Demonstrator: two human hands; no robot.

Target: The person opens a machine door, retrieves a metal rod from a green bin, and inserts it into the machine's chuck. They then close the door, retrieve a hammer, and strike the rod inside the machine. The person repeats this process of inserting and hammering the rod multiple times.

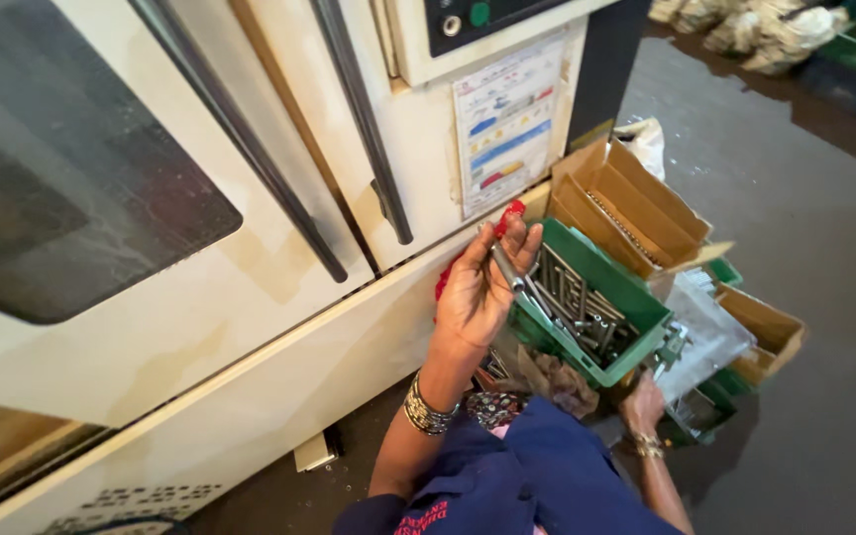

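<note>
One metal rod (505, 266) is pinched in the left hand (478, 292), raised above the green crate (636, 307) of rods, apparently for inspection. Right hand (643, 404) rests low by a plastic bag (710, 337), grip unclear.

L hand (478, 287) raised, palm twd camera, fingers curled in a pinch, bangles on wrist. R hand (643, 404) low, reaching down, arm extended, fingers hidden.
</note>
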